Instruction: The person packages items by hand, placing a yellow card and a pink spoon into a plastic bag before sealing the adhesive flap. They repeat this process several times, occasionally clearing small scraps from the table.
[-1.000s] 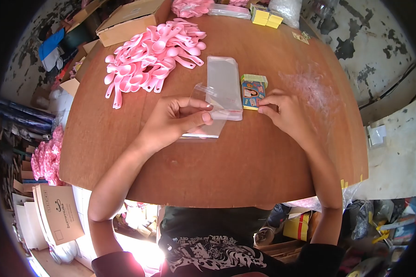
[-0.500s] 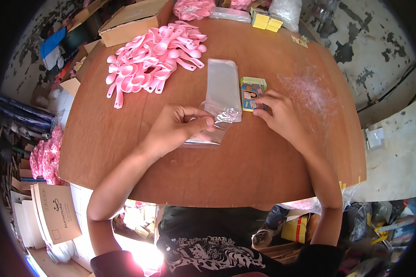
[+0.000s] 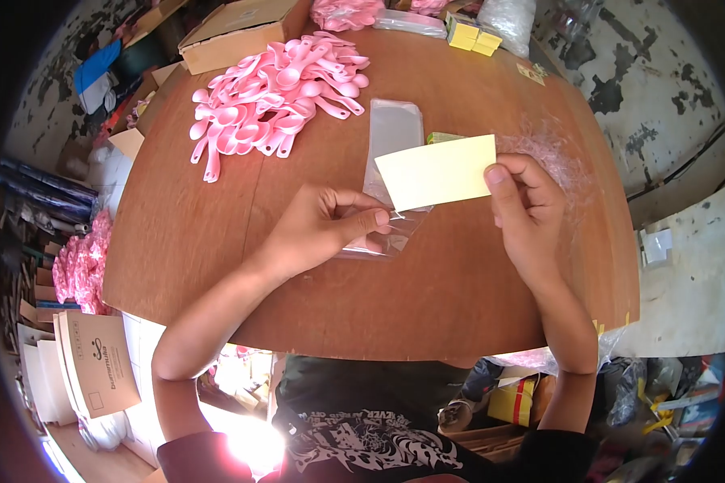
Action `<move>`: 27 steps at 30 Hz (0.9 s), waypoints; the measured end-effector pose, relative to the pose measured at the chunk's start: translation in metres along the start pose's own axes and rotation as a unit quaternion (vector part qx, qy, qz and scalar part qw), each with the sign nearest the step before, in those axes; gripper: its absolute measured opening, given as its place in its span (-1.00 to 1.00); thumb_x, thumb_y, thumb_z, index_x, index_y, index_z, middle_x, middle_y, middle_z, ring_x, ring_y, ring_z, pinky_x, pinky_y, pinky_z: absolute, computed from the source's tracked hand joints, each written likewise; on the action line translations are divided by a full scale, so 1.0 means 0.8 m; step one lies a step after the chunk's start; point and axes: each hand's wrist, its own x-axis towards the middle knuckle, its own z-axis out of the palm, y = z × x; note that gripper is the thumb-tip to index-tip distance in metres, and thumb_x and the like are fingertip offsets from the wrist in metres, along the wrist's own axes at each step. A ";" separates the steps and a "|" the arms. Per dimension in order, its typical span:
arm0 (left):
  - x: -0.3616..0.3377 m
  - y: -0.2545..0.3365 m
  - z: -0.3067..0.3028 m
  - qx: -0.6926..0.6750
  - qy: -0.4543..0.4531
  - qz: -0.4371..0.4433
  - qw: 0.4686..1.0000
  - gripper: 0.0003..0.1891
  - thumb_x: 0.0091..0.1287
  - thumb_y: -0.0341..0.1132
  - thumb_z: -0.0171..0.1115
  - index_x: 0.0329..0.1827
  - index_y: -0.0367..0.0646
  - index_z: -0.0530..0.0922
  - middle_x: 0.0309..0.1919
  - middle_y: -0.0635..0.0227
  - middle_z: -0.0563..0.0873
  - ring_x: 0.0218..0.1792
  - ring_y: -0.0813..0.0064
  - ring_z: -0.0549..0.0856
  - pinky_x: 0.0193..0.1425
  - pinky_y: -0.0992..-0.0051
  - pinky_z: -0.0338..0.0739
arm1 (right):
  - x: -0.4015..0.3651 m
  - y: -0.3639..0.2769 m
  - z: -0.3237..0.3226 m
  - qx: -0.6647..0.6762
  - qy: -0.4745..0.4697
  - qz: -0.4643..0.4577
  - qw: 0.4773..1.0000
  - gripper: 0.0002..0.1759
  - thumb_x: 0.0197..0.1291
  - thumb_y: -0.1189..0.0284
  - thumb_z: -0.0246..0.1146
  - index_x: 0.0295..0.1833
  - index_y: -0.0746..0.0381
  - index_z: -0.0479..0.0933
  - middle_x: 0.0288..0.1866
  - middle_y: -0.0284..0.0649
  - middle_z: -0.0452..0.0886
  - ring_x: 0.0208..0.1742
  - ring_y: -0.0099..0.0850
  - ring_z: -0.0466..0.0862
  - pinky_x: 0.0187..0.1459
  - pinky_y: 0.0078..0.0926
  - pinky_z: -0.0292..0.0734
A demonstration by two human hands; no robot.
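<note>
A pale yellow card [image 3: 439,173] is pinched at its right end between the thumb and fingers of my right hand [image 3: 528,209]. It is tilted a little, and its left end is close to my left fingertips. My left hand [image 3: 318,225] grips a clear plastic bag [image 3: 383,241] by its edge, low over the table. Behind the card lies a stack of clear plastic bags [image 3: 395,121]. The stack of printed cards [image 3: 441,138] beside it is mostly hidden, with only its top edge showing.
Pink plastic spoons [image 3: 278,101] lie heaped at the back left of the wooden table [image 3: 362,314]. A cardboard box [image 3: 242,32] and small yellow stacks [image 3: 474,36] stand along the far edge. Crumpled clear plastic strands [image 3: 552,157] lie on the right.
My right hand has lifted a card off the printed stack and turned its plain yellow side toward me. My left hand has shifted slightly right with the bag.
</note>
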 end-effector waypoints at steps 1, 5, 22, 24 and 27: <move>-0.001 -0.001 0.003 -0.018 -0.005 0.012 1.000 -0.75 0.34 -0.32 0.32 -0.09 -0.37 0.68 -0.30 0.26 0.77 -0.30 0.61 0.72 -0.21 0.61 0.63 | -0.001 -0.001 0.006 0.010 0.009 -0.003 1.000 -0.84 0.34 0.42 0.25 -0.18 0.32 0.59 -0.37 -0.45 0.57 -0.47 -0.81 0.38 -0.51 -0.78 0.19; 0.001 -0.007 0.003 0.036 0.006 0.082 0.996 -0.77 0.34 -0.29 0.32 -0.10 -0.31 0.70 -0.32 0.30 0.77 -0.29 0.63 0.72 -0.25 0.62 0.60 | 0.004 0.002 0.009 -0.025 0.013 -0.024 0.999 -0.84 0.32 0.42 0.27 -0.20 0.33 0.61 -0.42 -0.46 0.56 -0.48 -0.80 0.37 -0.52 -0.76 0.18; 0.002 0.047 0.028 0.038 -0.033 0.041 0.998 -0.73 0.35 -0.31 0.32 -0.02 -0.34 0.64 -0.30 0.35 0.76 -0.28 0.75 0.65 -0.26 0.65 0.56 | 0.001 0.007 0.009 -0.028 -0.137 -0.083 0.987 -0.87 0.22 0.50 0.33 -0.16 0.32 0.64 -0.35 -0.33 0.64 -0.45 -0.72 0.47 -0.47 -0.73 0.29; 0.008 0.053 0.030 0.075 -0.023 0.066 0.995 -0.73 0.34 -0.31 0.32 -0.02 -0.34 0.65 -0.30 0.37 0.76 -0.28 0.77 0.63 -0.27 0.66 0.55 | 0.002 0.002 0.011 -0.004 -0.152 -0.087 0.985 -0.87 0.23 0.50 0.32 -0.14 0.32 0.63 -0.29 -0.31 0.62 -0.38 -0.69 0.51 -0.43 -0.72 0.34; 0.018 0.055 0.033 0.154 -0.010 0.102 0.983 -0.72 0.33 -0.31 0.33 -0.01 -0.34 0.65 -0.30 0.38 0.76 -0.29 0.79 0.62 -0.26 0.65 0.54 | 0.003 -0.011 0.009 0.039 -0.168 -0.048 0.984 -0.86 0.25 0.51 0.30 -0.12 0.34 0.63 -0.20 -0.28 0.60 -0.27 -0.64 0.57 -0.34 -0.70 0.45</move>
